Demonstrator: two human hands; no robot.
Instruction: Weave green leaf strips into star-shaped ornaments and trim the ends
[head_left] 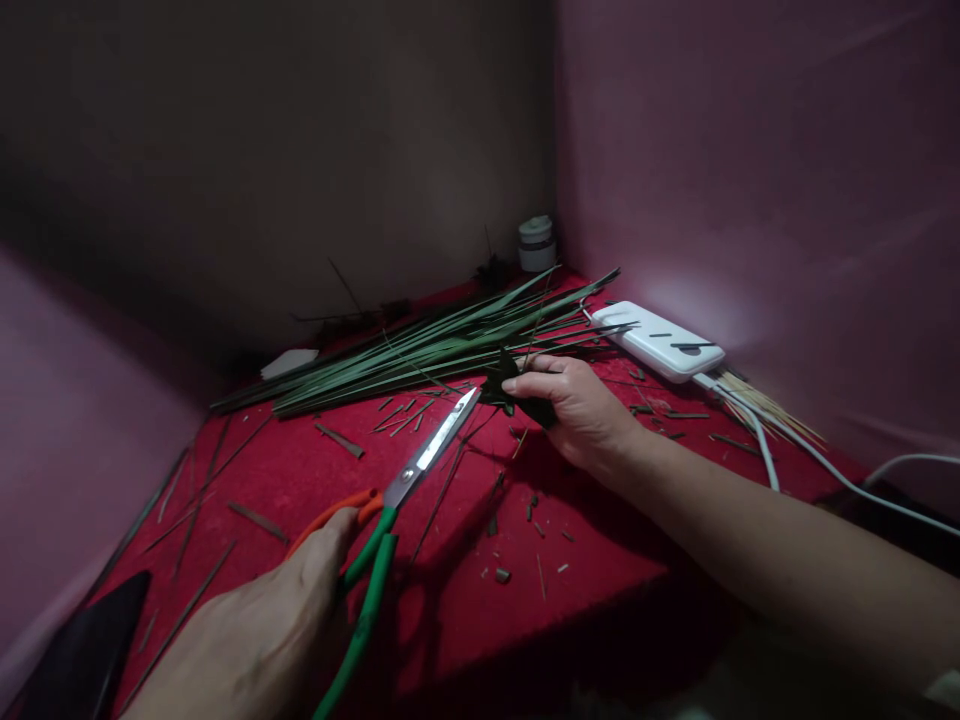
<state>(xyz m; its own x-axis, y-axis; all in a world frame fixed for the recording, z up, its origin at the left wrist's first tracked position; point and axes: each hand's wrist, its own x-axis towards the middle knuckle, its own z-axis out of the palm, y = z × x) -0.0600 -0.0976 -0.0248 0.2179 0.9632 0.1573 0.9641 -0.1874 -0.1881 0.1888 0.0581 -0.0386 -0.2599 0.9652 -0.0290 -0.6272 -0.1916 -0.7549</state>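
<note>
In my left hand is a pair of scissors with one orange and one green handle. Their blades look closed, and the tip points at the dark green leaf piece in my right hand. My right fingers pinch this folded leaf, with thin strands sticking out of it; whether the scissor tip touches it I cannot tell. Behind both hands lies a bundle of long green leaf strips. Small cut leaf bits are scattered below my right hand.
A red-covered table bears everything. At the right sit a white power bank with white cables and a bunch of thin sticks. A white jar stands in the back corner. A dark flat object lies front left.
</note>
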